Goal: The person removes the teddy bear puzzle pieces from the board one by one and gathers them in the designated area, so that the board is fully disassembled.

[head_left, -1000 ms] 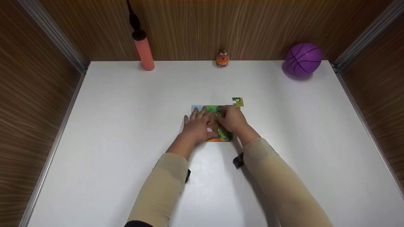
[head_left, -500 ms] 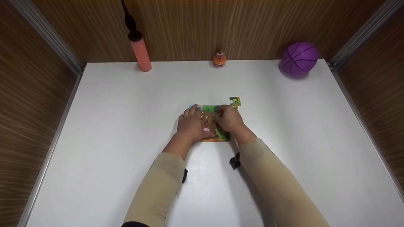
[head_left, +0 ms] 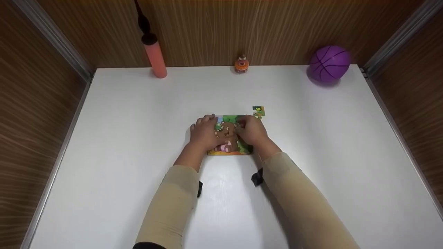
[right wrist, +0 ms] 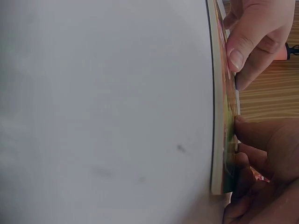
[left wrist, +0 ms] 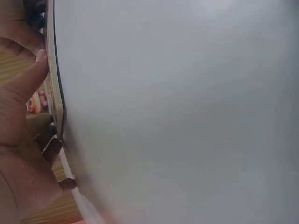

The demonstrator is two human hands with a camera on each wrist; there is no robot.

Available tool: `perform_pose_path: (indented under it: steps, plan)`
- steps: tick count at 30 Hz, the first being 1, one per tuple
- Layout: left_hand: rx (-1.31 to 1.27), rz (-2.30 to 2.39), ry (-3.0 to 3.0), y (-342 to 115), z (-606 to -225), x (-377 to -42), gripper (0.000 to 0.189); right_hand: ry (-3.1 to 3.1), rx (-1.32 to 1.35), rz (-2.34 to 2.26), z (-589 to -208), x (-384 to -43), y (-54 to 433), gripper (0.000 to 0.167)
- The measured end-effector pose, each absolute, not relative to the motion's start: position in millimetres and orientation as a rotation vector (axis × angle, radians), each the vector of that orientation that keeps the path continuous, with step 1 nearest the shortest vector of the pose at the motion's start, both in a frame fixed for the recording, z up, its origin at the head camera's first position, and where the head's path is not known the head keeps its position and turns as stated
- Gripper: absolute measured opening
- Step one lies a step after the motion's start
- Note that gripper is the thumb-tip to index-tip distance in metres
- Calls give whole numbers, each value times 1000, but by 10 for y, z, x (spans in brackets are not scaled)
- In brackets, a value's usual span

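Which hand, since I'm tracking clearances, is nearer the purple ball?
Right. The right hand, at the puzzle, is in front and left of the purple ball; the left hand, farther left.

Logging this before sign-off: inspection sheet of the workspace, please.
Surface: white table, faint dark marks in right wrist view.
Job's things: bear puzzle, both hands on it; at least one loose piece past its far right corner.
Clutter: coral tube, orange toy, purple ball along the back edge.
Grippers: left hand rests on the puzzle's left side; right hand curled at its right, any held piece hidden.
Cables: nothing seen.
Surroundings: wood-grain panels at back and sides.
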State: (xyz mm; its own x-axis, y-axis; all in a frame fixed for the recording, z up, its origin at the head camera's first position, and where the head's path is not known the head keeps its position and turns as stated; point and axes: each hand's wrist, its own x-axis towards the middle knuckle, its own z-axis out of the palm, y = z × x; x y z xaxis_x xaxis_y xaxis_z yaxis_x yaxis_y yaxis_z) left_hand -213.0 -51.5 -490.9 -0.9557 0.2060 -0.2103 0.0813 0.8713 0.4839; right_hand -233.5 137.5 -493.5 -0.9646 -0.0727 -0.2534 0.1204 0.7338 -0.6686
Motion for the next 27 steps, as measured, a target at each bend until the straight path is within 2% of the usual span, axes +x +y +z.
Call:
perform_pose_path:
  steps: [12, 27]
  plan:
    - [222, 675, 2784, -499, -4921, -2126, 99, 2670, 68, -1136, -4955, -2328, 1374, 36]
    - [215, 652, 2762, -491, -4920, -2126, 99, 2771, 117, -1188, -4991, -2352, 1386, 19]
